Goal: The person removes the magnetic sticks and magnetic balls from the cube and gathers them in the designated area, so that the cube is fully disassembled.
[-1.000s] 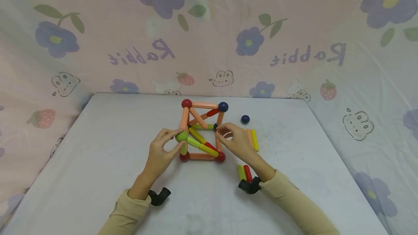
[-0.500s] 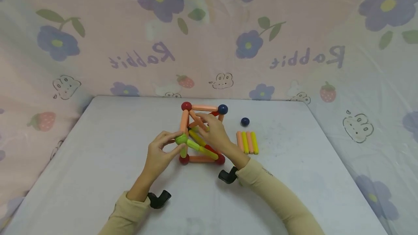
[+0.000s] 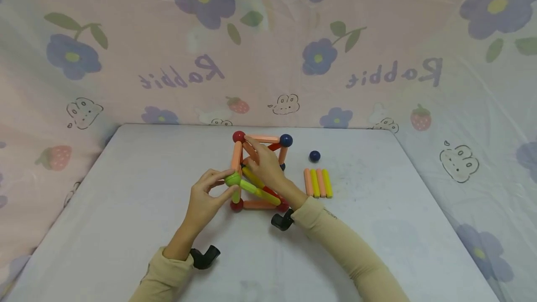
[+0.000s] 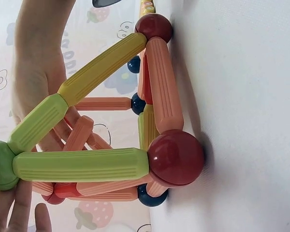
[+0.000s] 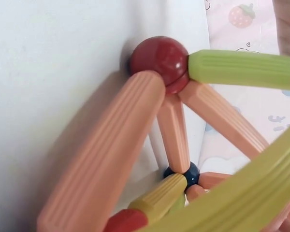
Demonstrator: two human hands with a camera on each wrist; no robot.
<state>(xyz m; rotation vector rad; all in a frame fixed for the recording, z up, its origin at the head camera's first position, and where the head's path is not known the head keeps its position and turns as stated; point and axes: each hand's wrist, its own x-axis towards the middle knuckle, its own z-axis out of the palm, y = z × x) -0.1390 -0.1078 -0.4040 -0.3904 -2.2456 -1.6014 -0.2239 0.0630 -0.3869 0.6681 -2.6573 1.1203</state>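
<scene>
A frame of magnetic sticks and balls stands on the table. My left hand (image 3: 207, 195) pinches the green ball (image 3: 232, 179) at its near upper corner. From that ball a green stick (image 4: 82, 165) runs down to a red ball (image 4: 176, 157), and a green and yellow pair slopes to another. My right hand (image 3: 268, 167) reaches over the frame and pinches an orange stick (image 3: 250, 151) that hangs from the far red ball (image 3: 238, 137). Its fingertips are close to that ball. A blue ball (image 3: 286, 140) marks the far right corner. The palm hides part of the inner sticks.
Right of the frame, several loose orange and yellow sticks (image 3: 318, 183) lie in a row. Behind them is a loose blue ball (image 3: 314, 156). A printed cloth (image 3: 268, 59) hangs behind the white table (image 3: 168, 148).
My right hand has moved left, from the frame's right side to the loose-ended orange stick, and up towards the far red ball. The left hand stays on the green ball.
</scene>
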